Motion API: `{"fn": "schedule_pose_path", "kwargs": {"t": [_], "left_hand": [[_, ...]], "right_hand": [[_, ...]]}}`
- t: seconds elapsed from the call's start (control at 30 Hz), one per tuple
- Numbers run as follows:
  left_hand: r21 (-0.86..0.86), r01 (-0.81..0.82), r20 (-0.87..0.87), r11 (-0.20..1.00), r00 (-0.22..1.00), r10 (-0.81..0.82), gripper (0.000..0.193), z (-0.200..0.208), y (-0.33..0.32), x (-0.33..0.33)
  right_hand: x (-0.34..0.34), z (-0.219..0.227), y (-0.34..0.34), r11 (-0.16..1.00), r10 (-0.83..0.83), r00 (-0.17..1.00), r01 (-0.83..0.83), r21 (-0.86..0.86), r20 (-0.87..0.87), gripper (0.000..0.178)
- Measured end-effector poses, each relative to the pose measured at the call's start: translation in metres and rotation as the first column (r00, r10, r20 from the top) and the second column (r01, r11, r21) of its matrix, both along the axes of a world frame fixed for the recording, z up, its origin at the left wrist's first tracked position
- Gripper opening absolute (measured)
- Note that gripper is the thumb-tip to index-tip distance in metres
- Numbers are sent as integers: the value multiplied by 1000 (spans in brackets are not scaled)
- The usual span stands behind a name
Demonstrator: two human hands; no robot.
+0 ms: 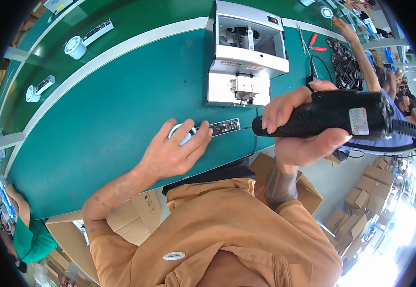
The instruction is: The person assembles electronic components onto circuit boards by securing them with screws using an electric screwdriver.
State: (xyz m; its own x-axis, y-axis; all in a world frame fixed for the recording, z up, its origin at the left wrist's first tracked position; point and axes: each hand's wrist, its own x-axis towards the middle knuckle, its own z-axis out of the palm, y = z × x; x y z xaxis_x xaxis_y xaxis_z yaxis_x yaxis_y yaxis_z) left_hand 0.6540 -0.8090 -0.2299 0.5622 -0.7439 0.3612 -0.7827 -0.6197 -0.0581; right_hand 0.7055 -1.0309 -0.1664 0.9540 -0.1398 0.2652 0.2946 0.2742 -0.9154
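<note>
My left hand point(177, 146) is closed around a round white housing point(183, 134) lying on the green table. A narrow circuit board strip point(224, 126) on a light-coloured bar sticks out from it to the right, past my fingertips. My right hand point(296, 126) grips a black electric screwdriver point(325, 115) with a ribbed front and a small label, held nearly level above the table's near edge. Its thin bit points left, close to the free end of the board strip; whether it touches cannot be made out.
A silver screw feeder point(246, 55) stands beyond my hands. Red-handled cutters point(317, 43), tweezers point(302, 38) and a black fan point(347, 74) lie right of it. Similar white housings with board strips point(76, 47) rest on the far green strip. Cardboard boxes point(136, 215) stand below the table; other people work at both sides.
</note>
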Motion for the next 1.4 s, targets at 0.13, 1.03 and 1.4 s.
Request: {"fn": "schedule_pose_path", "kwargs": {"t": [0.13, 1.03, 1.4], "left_hand": [[6, -3, -14, 1000, 1000, 3, 29, 1, -2, 1], [-1, 19, 18, 1000, 1000, -19, 28, -9, -12, 12], [-15, 2, 8, 1000, 1000, -2, 31, -6, -29, 9]], "right_hand": [[2, -16, -2, 997, -16, 999, 14, -71, -35, 87], [56, 46, -37, 980, -30, 757, -108, 170, 652, 94], [48, 19, -9, 971, -73, 974, 119, -206, 216, 84]]}}
